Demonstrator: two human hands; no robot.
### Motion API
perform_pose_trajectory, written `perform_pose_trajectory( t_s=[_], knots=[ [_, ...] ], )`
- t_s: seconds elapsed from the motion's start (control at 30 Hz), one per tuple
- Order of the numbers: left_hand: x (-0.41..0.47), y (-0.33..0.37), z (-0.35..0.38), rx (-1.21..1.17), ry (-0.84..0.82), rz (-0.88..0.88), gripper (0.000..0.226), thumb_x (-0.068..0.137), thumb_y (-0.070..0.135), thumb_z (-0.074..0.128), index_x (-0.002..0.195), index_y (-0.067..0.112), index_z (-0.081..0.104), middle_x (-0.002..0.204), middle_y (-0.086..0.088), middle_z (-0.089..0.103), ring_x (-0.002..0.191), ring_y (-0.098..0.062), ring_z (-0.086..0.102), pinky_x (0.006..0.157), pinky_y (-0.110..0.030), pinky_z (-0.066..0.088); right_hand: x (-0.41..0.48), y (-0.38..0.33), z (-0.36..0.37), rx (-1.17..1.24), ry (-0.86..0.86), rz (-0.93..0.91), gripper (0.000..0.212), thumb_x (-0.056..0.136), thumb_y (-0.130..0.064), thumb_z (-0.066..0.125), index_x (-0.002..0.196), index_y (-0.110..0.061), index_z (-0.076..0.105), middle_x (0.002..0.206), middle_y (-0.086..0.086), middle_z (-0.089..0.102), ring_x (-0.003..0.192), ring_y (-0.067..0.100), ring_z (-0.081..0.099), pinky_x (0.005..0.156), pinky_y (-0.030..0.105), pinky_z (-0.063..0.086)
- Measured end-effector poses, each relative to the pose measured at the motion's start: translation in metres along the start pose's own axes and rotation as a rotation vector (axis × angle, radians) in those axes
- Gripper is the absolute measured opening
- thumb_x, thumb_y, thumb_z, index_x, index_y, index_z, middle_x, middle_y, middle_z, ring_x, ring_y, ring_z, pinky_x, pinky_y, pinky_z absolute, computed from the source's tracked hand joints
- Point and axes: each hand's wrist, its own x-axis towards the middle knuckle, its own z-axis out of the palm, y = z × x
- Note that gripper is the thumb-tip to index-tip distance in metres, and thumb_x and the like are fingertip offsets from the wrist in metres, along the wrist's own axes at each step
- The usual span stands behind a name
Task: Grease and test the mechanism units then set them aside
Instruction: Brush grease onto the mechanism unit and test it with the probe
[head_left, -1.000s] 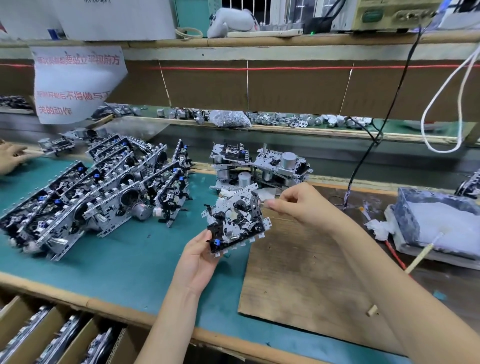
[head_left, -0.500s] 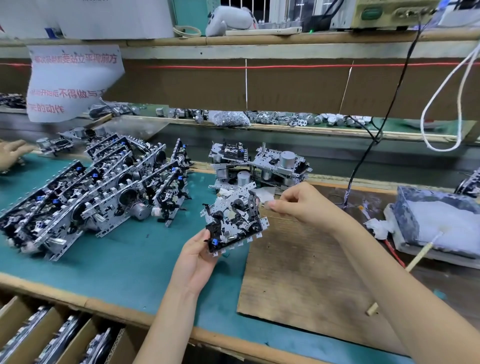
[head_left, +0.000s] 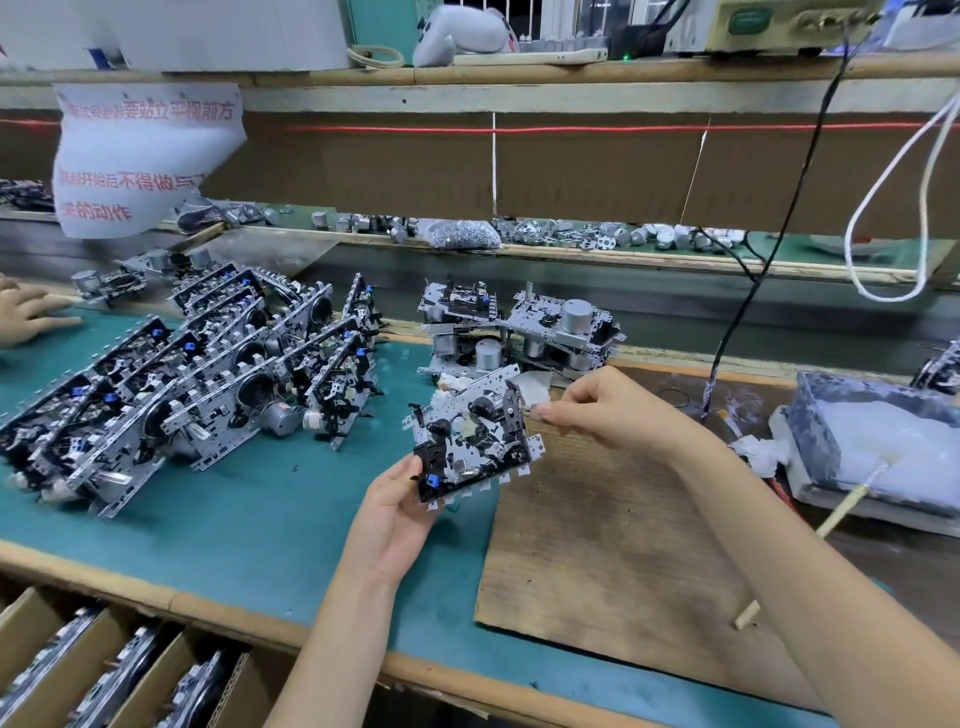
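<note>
The left hand (head_left: 395, 514) grips the near-left corner of a silver-and-black metal mechanism unit (head_left: 470, 444). The right hand (head_left: 613, 410) pinches its far-right edge. The unit is held above the far-left corner of the brown wooden board (head_left: 597, 551). Just beyond the board stands a stack of similar units (head_left: 519, 332). Left of the board, rows of units (head_left: 182, 374) lean on the teal surface (head_left: 260, 519). Right of the board sits a grey tray of white grease (head_left: 878, 447) with a wooden stick (head_left: 841, 512).

Two bare arms and bare hands at the bench

The left hand (head_left: 395, 514) and its slim forearm show at bottom centre of the frame, the right hand (head_left: 613, 410) and a longer forearm at lower right. Both are uncovered to the frame edge, with short, plain fingernails.
</note>
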Motion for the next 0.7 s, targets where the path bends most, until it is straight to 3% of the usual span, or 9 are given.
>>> perform_pose_trajectory(
  t_s=[0.17, 0.3, 0.37, 0.43, 0.5, 0.53, 0.57, 0.63, 0.7],
  knots=[
    [-0.001, 0.001, 0.001, -0.004, 0.009, -0.005, 0.03, 0.078, 0.014, 0.049, 0.084, 0.009, 0.079, 0.091, -0.007, 0.074, 0.079, -0.015, 0.071, 0.062, -0.023, 0.056, 0.001, 0.002, -0.005, 0.017, -0.086, 0.09, 0.042, 0.082, -0.041, 0.064, 0.059, -0.006, 0.058, 0.043, -0.002, 0.04, 0.036, 0.012, 0.029, 0.038, 0.018, 0.023],
    [-0.002, 0.001, 0.002, -0.007, 0.002, -0.001, 0.025, 0.064, 0.021, 0.065, 0.081, 0.009, 0.079, 0.087, -0.007, 0.075, 0.073, -0.015, 0.071, 0.056, -0.022, 0.055, 0.003, 0.003, -0.008, 0.009, -0.131, 0.133, 0.041, 0.082, -0.042, 0.065, 0.056, -0.01, 0.058, 0.042, -0.005, 0.042, 0.037, 0.011, 0.032, 0.037, 0.018, 0.024],
    [-0.003, 0.002, 0.002, -0.008, 0.029, -0.005, 0.023, 0.072, 0.017, 0.058, 0.08, 0.01, 0.079, 0.086, -0.006, 0.075, 0.072, -0.015, 0.071, 0.055, -0.022, 0.055, 0.002, 0.001, -0.008, -0.003, -0.147, 0.151, 0.041, 0.083, -0.042, 0.064, 0.058, -0.01, 0.058, 0.044, -0.004, 0.044, 0.039, 0.012, 0.035, 0.039, 0.02, 0.027],
    [-0.002, 0.001, 0.0, -0.03, 0.044, -0.01, 0.027, 0.079, 0.013, 0.052, 0.078, 0.01, 0.079, 0.085, -0.006, 0.075, 0.07, -0.015, 0.071, 0.053, -0.023, 0.055, 0.001, -0.003, -0.005, -0.039, -0.087, 0.123, 0.039, 0.086, -0.041, 0.06, 0.069, -0.006, 0.062, 0.058, 0.0, 0.055, 0.048, 0.01, 0.048, 0.049, 0.021, 0.037],
    [-0.003, 0.002, 0.003, -0.026, 0.049, -0.013, 0.014, 0.078, 0.02, 0.07, 0.08, 0.009, 0.079, 0.086, -0.007, 0.075, 0.071, -0.016, 0.071, 0.054, -0.024, 0.055, -0.002, -0.01, -0.002, -0.103, 0.131, -0.013, 0.036, 0.087, -0.042, 0.058, 0.099, -0.008, 0.065, 0.092, 0.001, 0.066, 0.076, 0.001, 0.058, 0.069, 0.019, 0.045],
    [-0.001, 0.0, 0.001, -0.025, 0.045, 0.0, 0.027, 0.064, 0.027, 0.084, 0.082, 0.008, 0.078, 0.087, -0.008, 0.074, 0.072, -0.016, 0.071, 0.055, -0.024, 0.055, -0.005, -0.017, 0.0, -0.148, 0.22, -0.09, 0.045, 0.084, -0.045, 0.059, 0.115, -0.012, 0.06, 0.111, 0.0, 0.064, 0.093, 0.002, 0.058, 0.081, 0.019, 0.044],
    [-0.002, 0.002, 0.002, -0.002, 0.038, -0.019, 0.041, 0.052, 0.031, 0.089, 0.084, 0.008, 0.078, 0.088, -0.008, 0.074, 0.073, -0.016, 0.071, 0.057, -0.024, 0.056, -0.008, -0.026, 0.003, -0.237, 0.241, -0.165, 0.063, 0.08, -0.052, 0.059, 0.13, -0.015, 0.05, 0.126, 0.0, 0.057, 0.109, 0.007, 0.053, 0.095, 0.022, 0.038],
    [-0.002, 0.003, 0.003, 0.019, 0.016, -0.021, 0.035, 0.058, 0.029, 0.08, 0.086, 0.009, 0.078, 0.09, -0.009, 0.074, 0.076, -0.017, 0.071, 0.061, -0.024, 0.056, -0.012, -0.042, 0.016, -0.584, 0.14, -0.268, 0.099, 0.069, -0.069, 0.056, 0.145, -0.014, 0.025, 0.143, 0.0, 0.041, 0.13, 0.014, 0.037, 0.113, 0.038, 0.013],
    [-0.003, 0.003, 0.003, 0.008, -0.011, -0.018, 0.037, 0.056, 0.026, 0.081, 0.088, 0.008, 0.078, 0.092, -0.011, 0.074, 0.079, -0.019, 0.071, 0.065, -0.025, 0.057, -0.009, -0.049, 0.034, -0.924, 0.056, -0.336, 0.118, 0.065, -0.075, 0.055, 0.148, -0.011, 0.002, 0.146, 0.005, 0.035, 0.135, 0.02, 0.029, 0.112, 0.051, -0.006]
  ],
)
